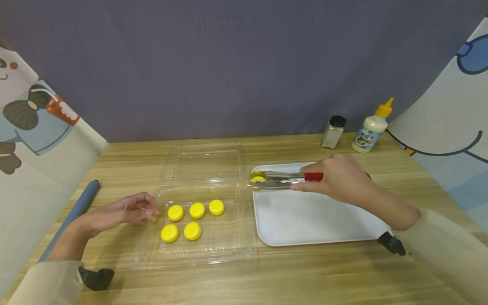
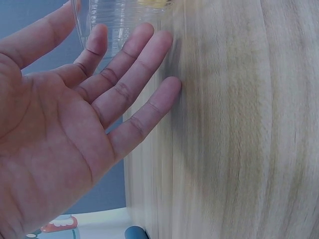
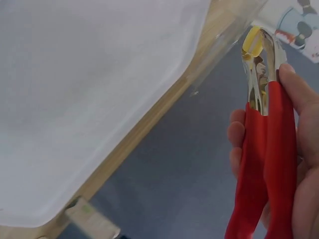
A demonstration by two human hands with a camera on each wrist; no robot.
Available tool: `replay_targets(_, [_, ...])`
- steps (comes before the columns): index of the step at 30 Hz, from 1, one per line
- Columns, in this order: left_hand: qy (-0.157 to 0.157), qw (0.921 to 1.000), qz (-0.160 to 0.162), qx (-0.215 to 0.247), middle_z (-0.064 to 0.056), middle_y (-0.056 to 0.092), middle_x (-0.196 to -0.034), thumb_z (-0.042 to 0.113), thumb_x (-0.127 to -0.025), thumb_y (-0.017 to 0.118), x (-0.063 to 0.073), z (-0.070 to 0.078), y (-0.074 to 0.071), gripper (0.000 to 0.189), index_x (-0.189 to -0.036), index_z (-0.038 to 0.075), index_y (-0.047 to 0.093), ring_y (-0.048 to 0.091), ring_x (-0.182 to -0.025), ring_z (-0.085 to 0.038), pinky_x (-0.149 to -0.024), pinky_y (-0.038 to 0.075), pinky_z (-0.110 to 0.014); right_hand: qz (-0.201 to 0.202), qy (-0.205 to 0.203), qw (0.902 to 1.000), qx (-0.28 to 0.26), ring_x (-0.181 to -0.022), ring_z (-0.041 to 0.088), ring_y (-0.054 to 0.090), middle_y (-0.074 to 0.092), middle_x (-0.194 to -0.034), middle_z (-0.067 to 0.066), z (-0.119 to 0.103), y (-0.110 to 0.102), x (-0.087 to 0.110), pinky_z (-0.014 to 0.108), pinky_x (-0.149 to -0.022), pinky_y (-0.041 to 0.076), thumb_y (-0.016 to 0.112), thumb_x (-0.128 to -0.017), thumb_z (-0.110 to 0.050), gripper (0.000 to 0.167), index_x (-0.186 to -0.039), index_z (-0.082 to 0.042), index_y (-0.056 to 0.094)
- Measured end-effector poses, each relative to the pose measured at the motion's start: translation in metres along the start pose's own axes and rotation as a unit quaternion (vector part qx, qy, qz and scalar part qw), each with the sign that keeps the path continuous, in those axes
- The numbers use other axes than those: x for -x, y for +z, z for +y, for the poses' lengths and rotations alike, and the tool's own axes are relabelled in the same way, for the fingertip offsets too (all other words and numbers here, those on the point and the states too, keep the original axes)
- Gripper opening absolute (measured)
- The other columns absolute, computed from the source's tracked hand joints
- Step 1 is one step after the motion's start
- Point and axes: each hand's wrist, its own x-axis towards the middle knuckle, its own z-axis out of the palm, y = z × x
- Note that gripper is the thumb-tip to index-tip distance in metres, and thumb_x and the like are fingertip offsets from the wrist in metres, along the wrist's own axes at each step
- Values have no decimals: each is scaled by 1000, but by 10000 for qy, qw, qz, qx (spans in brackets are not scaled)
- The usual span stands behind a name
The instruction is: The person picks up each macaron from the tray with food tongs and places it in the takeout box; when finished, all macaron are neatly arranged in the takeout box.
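Note:
My right hand grips the red-handled metal tongs. A yellow macaron-like round is caught between the tong tips, over the left edge of the white tray. Further left lies a clear plastic clamshell container, its lid folded back. Several more yellow rounds sit in its base in two rows. At the container's left rim, my left hand pinches the edge with thumb and index finger. Its other fingers spread out loosely in the left wrist view.
A grey-blue cylinder lies along the table's left side. Behind the tray stand a black-lidded jar and a squeeze bottle with a yellow nozzle. A dark wall panel closes off the back, with cartoon-printed panels at both sides.

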Motion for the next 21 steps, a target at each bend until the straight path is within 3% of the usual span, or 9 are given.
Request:
replay_targets(9, [-43,10000,22,-58,-18,56,-126,21,-105,51,1,1,1,34,-128,-3,46,58,-111,-30,-90,53,-32,-171,-712,9971,-208,-49,3,30,35,-51,-16,-33,4,-15,26,-48,24,80,-83,-52,36,-95,-18,81])
replay_targets(15, [-19,10000,-13,-38,-17,57,-125,20,-105,51,0,2,1,33,-126,-4,45,59,-111,-29,-90,53,-32,-222,-1196,9925,-135,-51,2,18,20,-54,-15,-50,16,-25,26,-50,16,78,-84,-54,36,-74,-21,68])
replay_targets(21, [36,10000,-63,-1,-18,57,-124,20,-105,50,0,3,0,30,-123,-4,45,59,-111,-30,-90,53,-31,-333,-1447,9889,1,-51,3,23,25,-53,-15,-63,28,-30,25,-49,21,80,-82,-55,37,-75,-20,70])
